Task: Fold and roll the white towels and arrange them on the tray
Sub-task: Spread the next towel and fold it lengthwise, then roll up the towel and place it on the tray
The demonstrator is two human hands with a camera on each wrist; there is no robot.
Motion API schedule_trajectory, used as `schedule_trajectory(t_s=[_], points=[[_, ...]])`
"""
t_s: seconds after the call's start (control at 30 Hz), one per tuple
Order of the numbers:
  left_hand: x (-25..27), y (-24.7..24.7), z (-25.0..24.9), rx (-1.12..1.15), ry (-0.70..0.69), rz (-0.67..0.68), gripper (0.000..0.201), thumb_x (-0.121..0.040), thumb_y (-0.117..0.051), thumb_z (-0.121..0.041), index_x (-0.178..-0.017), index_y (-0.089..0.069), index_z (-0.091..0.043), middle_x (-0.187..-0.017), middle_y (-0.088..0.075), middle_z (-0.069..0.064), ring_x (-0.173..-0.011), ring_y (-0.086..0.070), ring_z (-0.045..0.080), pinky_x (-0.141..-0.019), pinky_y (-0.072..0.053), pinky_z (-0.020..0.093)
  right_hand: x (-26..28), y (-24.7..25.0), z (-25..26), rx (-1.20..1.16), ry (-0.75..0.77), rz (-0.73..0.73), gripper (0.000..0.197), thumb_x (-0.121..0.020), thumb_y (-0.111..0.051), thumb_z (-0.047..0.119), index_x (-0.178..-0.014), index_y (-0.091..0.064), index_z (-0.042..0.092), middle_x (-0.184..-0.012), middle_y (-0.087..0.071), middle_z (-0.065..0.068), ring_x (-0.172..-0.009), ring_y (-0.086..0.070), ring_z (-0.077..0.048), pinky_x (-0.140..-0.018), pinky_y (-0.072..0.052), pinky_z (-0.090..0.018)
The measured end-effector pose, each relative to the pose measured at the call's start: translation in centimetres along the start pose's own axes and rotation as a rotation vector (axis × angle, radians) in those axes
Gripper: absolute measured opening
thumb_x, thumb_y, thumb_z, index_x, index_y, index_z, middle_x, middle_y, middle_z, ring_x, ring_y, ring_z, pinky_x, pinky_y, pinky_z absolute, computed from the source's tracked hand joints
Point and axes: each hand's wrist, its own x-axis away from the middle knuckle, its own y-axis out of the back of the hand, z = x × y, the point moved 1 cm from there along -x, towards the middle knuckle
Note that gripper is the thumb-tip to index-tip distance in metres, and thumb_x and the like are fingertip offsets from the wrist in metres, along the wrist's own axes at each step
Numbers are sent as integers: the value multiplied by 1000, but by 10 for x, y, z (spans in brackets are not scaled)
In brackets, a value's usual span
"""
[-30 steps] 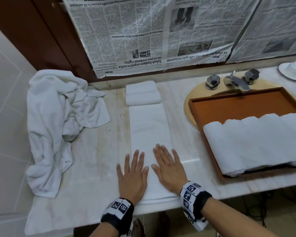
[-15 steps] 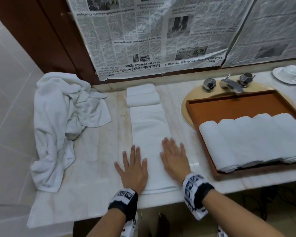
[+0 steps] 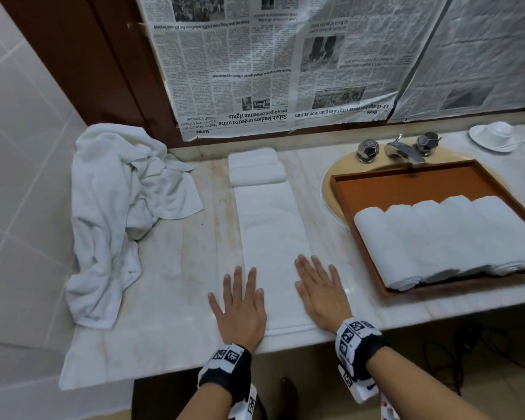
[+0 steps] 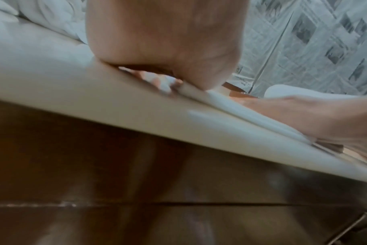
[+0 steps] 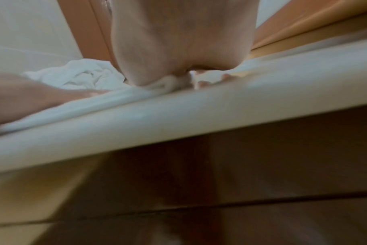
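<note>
From the head we look steeply down on the counter (image 3: 170,298), its far wall ahead. Each wrist camera sits just below the counter's front edge (image 4: 136,116), very close, tilted upward past the heel of its own hand. All three views share that edge and the folded towel (image 3: 270,237) lying at it.

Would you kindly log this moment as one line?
hands: flat on folded towel | tray: rolled towels | pile: unfolded
</note>
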Motion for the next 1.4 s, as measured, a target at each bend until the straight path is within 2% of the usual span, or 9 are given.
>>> schedule_trajectory(t_s=[0.13,0.23,0.3,0.47,0.67,0.87,1.03,1.2,1.4], points=[[9,13,12,37,-120,4,69,-91,-14,-59,-156,-19,-36,-167,2,-10,-153,0,22,-120,0,56,22,11,-10,-55,-79,-139,66,-96,-13,44,-150,-38,16,-160,-30,-2,-147,-28,-22,-118,-22,-44],[21,17,21,129,-329,-79,57,-88,-44,-54,-139,-50,-30,-156,-35,-6,-138,-36,21,-114,-31,54,54,9,-5,-168,112,-278,47,-95,-40,42,-129,-61,17,-134,-58,-3,-122,-54,-21,-100,-44,-36],[29,16,24,177,-447,-74,47,-85,-54,-53,-125,-61,-29,-137,-51,-9,-120,-51,17,-101,-43,44,71,7,-3,-211,211,-203,44,-93,-48,46,-126,-62,20,-128,-58,2,-116,-53,-15,-98,-43,-29],[36,11,24,119,-502,4,41,-79,-57,-52,-114,-63,-33,-118,-56,-15,-105,-53,12,-89,-44,36,73,-3,-8,-135,317,-218,29,-90,-62,30,-115,-66,16,-116,-61,0,-102,-58,-17,-84,-53,-30],[42,13,6,-19,-486,-70,30,-73,-54,-43,-99,-62,-30,-96,-57,-13,-87,-56,16,-68,-45,33,62,4,4,-9,316,-251,20,-87,-49,24,-86,-65,12,-89,-61,-2,-77,-57,-21,-61,-50,-30],[40,16,-6,-162,-448,-59,38,-66,-56,-49,-96,-60,-25,-90,-55,-7,-78,-54,19,-61,-41,34,46,21,7,-110,139,-64,21,-93,-48,24,-96,-63,11,-94,-60,-3,-90,-56,-21,-69,-46,-28],[45,14,-4,-151,-427,-92,29,-68,-55,-44,-91,-58,-28,-87,-55,-9,-75,-54,18,-55,-40,32,51,24,3,-50,272,112,35,-89,-57,35,-116,-56,11,-115,-51,-5,-109,-45,-21,-80,-41,-29],[50,11,3,-84,-435,-99,26,-73,-52,-44,-94,-60,-30,-90,-56,-12,-79,-57,18,-57,-40,30,64,10,1,68,344,-13,21,-68,-77,12,-86,-65,10,-92,-59,-5,-80,-60,-22,-56,-51,-26],[50,16,-8,-149,-386,-36,36,-71,-55,-60,-91,-60,-31,-86,-56,-10,-77,-54,17,-54,-43,32,50,18,12,58,250,-39,26,-62,-79,23,-80,-64,11,-80,-59,-3,-73,-60,-21,-50,-46,-28]])
